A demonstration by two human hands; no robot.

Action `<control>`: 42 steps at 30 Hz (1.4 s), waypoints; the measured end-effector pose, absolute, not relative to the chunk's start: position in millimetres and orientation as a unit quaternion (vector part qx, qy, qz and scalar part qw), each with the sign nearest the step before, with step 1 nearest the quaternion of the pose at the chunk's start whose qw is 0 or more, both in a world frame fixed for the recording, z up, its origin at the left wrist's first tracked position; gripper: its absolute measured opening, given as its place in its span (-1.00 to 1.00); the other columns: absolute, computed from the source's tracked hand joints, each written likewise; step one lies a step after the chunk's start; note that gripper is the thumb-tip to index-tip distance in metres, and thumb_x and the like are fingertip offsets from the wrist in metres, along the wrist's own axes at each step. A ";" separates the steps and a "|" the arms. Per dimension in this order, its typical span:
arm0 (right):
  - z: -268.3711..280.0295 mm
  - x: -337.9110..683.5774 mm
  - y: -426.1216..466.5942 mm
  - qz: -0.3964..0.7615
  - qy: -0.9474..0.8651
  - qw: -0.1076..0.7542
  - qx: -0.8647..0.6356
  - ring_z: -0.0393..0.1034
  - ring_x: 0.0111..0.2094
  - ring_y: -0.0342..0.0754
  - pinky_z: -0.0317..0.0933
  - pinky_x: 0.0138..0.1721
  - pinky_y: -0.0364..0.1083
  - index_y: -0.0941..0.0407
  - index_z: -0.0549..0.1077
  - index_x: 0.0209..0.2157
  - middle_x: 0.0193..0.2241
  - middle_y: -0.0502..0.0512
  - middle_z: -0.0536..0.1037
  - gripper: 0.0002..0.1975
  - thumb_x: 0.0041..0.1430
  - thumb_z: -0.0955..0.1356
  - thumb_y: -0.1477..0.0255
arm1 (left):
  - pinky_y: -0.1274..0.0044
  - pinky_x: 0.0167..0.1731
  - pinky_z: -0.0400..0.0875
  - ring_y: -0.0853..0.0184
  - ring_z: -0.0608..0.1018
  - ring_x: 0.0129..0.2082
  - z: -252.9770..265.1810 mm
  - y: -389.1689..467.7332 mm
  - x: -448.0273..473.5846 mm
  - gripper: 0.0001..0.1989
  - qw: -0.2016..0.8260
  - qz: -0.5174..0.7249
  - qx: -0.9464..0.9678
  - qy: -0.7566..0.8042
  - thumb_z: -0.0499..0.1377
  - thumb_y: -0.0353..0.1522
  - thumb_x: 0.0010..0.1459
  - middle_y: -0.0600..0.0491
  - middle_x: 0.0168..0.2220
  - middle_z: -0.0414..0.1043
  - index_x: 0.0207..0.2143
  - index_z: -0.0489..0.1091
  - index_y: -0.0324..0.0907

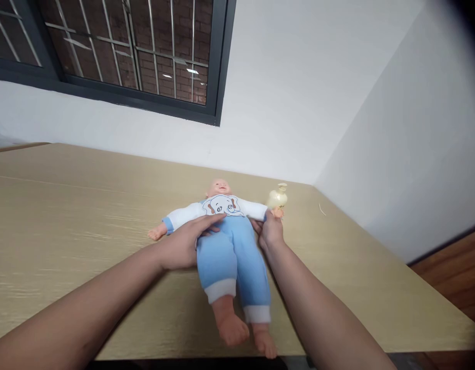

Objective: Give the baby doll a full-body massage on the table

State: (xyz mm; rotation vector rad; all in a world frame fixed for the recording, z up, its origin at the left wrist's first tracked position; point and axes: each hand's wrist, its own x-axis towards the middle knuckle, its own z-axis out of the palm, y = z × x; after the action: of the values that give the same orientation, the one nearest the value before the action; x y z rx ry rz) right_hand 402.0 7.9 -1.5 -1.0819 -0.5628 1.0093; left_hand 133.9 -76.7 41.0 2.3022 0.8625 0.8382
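Note:
A baby doll (232,234) in a white top with an elephant face and light blue trousers lies on its back, head toward the wall and feet at the near table edge. My left hand (189,239) holds the doll's hip and waist, some fingers laid over the front of the trousers and others hidden under its side. On the other side, my right hand (271,231) is closed at the doll's sleeve cuff, close to its hip; part of the fingers is hidden behind the sleeve and body.
A cream pump bottle (279,196) stands just beyond the doll's hand at the right. The wooden table (87,205) meets a white wall (299,92) at the back. A barred window (137,46) is at upper left. A thin pale strand (322,208) lies near the right edge.

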 end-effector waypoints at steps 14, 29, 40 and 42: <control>15.6 382.5 -28.2 0.022 -0.832 0.354 -0.426 -0.14 0.43 0.21 -0.21 0.38 0.32 -0.01 0.25 0.30 0.41 0.18 0.04 -0.39 0.24 0.33 0.22 | 0.24 0.01 0.47 0.06 0.59 -0.07 29.0 -58.5 149.1 -0.64 0.395 0.481 0.719 0.310 0.37 -0.28 0.04 -0.15 -0.04 0.56 -0.10 0.60 -0.23; 6.3 391.5 -8.5 0.169 -0.567 0.666 -0.454 0.39 0.09 -0.01 0.29 0.15 0.07 0.07 0.30 0.15 0.07 0.15 0.47 -0.50 0.17 0.35 0.34 | 0.22 0.23 0.26 0.07 0.46 0.17 42.8 -62.9 131.8 -0.37 0.189 0.327 0.888 0.262 0.36 -0.31 0.03 -0.11 0.17 0.41 0.18 0.37 -0.12; -2.4 413.9 16.7 0.493 -0.180 0.698 -0.488 0.57 -0.25 -0.04 0.55 -0.27 0.00 0.07 0.34 -0.10 -0.22 0.08 0.57 -0.75 0.24 0.22 0.30 | 0.25 0.27 0.20 0.00 0.27 0.32 50.9 -64.7 124.8 -0.36 0.268 0.222 0.893 0.287 0.36 -0.44 -0.03 -0.03 0.36 0.12 0.15 0.42 0.02; -1.9 412.8 13.6 0.450 -0.246 0.703 -0.493 0.57 -0.16 -0.01 0.54 -0.20 0.04 0.06 0.33 -0.04 -0.11 0.10 0.56 -0.71 0.24 0.23 0.27 | 0.24 0.24 0.25 0.02 0.34 0.27 48.2 -63.4 125.7 -0.39 0.290 0.253 0.876 0.291 0.34 -0.42 0.02 -0.06 0.31 0.22 0.17 0.41 0.00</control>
State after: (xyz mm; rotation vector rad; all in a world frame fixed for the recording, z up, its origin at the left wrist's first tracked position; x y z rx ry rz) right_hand 412.8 13.6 -1.9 -1.0957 -0.5475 1.0002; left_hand 125.7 -63.4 48.2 2.3364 0.7762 0.6735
